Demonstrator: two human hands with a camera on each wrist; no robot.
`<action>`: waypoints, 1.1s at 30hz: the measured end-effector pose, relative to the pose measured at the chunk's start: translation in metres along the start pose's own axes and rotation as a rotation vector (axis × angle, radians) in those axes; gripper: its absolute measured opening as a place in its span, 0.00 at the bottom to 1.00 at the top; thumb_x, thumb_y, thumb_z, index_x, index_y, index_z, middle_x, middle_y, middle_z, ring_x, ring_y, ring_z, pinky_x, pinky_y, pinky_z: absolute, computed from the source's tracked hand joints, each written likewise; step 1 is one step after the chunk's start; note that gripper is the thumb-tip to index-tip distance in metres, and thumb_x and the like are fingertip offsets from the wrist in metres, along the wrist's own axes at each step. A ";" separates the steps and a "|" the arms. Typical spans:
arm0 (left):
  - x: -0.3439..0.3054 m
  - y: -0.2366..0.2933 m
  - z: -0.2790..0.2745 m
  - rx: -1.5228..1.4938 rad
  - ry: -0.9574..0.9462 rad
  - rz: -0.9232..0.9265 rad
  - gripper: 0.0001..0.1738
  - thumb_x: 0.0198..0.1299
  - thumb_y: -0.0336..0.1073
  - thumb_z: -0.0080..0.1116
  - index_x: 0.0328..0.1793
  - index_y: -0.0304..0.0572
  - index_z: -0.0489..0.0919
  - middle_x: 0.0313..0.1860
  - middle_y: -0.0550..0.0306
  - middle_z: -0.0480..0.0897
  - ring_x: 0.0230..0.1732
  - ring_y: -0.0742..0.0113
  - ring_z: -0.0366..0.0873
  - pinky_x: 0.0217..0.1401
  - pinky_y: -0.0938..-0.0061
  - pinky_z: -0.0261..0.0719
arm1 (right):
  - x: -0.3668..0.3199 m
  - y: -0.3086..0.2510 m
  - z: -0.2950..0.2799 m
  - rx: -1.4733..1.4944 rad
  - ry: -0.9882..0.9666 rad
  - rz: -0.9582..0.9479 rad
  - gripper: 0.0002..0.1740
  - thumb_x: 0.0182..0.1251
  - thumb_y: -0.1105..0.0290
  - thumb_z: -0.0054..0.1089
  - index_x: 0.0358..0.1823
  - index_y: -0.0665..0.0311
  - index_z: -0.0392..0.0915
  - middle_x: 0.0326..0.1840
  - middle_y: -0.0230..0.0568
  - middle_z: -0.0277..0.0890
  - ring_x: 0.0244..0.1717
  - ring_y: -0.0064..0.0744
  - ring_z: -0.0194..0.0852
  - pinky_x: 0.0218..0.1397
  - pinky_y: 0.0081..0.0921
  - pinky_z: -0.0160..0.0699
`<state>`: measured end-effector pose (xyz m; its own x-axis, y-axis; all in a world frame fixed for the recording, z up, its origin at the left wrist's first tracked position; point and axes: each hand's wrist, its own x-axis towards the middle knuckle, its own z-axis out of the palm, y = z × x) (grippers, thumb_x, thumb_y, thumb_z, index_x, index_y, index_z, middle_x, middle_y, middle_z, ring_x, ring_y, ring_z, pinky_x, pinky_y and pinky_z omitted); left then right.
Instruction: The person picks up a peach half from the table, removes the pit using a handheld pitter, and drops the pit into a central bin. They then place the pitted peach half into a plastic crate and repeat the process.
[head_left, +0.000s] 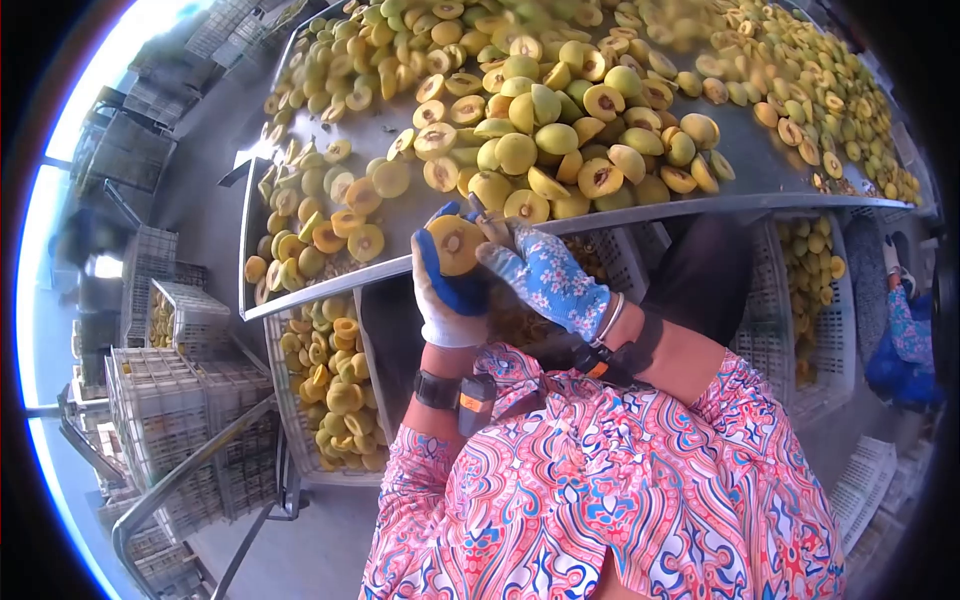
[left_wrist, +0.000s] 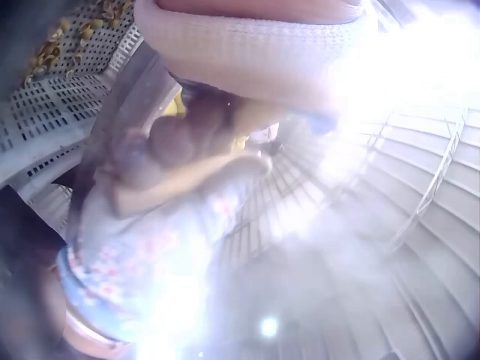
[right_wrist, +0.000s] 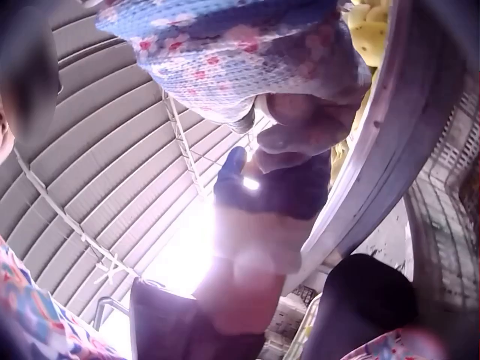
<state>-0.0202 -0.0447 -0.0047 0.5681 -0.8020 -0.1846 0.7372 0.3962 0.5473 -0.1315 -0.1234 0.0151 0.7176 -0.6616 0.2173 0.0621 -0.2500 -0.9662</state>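
A yellow peach half [head_left: 459,245] rests in my left hand [head_left: 447,290], cut face up with a brown hollow at its middle. The left hand wears a white glove with blue palm and fingers, curled round the fruit. My right hand [head_left: 548,278], in a blue floral glove, meets the same half at its right edge, thumb and bent fingers at the rim. In the right wrist view, a small grey ridged piece [right_wrist: 244,121] shows beside the right fingers [right_wrist: 296,139]; I cannot tell what it is. The left wrist view is blurred and glary.
A metal-edged table [head_left: 400,262] just beyond the hands bears heaps of peach halves [head_left: 560,120]. Crates of fruit stand below it, one at left [head_left: 335,385] and one at right [head_left: 810,260]. Stacked white crates [head_left: 185,400] and a metal rail [head_left: 190,460] are farther left. Another person [head_left: 908,325] is at far right.
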 end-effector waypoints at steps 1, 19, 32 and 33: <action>0.004 0.005 -0.009 0.012 0.011 -0.021 0.32 0.71 0.56 0.45 0.64 0.33 0.71 0.58 0.44 0.77 0.58 0.54 0.76 0.64 0.61 0.74 | -0.002 0.001 -0.003 -0.121 -0.036 -0.043 0.20 0.69 0.60 0.60 0.51 0.69 0.75 0.44 0.53 0.80 0.45 0.45 0.80 0.48 0.36 0.76; -0.008 0.003 0.000 0.625 0.088 0.292 0.21 0.74 0.44 0.44 0.60 0.34 0.72 0.49 0.49 0.81 0.47 0.64 0.81 0.49 0.71 0.81 | -0.022 0.013 0.000 -0.584 -0.385 -0.137 0.19 0.71 0.65 0.51 0.60 0.62 0.71 0.41 0.56 0.79 0.36 0.53 0.81 0.39 0.42 0.80; -0.012 0.003 0.008 0.655 0.089 0.350 0.21 0.76 0.44 0.39 0.59 0.34 0.72 0.50 0.48 0.81 0.47 0.62 0.81 0.50 0.69 0.81 | -0.017 0.000 0.006 0.380 -0.483 0.359 0.12 0.75 0.57 0.52 0.42 0.58 0.71 0.19 0.22 0.62 0.16 0.15 0.56 0.17 0.18 0.53; -0.012 0.002 0.009 0.702 0.098 0.391 0.22 0.76 0.45 0.38 0.59 0.34 0.72 0.50 0.48 0.81 0.47 0.61 0.81 0.50 0.68 0.81 | -0.015 -0.004 0.005 0.464 -0.497 0.376 0.12 0.75 0.56 0.52 0.40 0.57 0.71 0.18 0.21 0.61 0.15 0.14 0.55 0.15 0.17 0.51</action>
<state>-0.0286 -0.0380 0.0062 0.7908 -0.6077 0.0729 0.0958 0.2405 0.9659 -0.1394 -0.1087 0.0153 0.9679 -0.2216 -0.1184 -0.0418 0.3223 -0.9457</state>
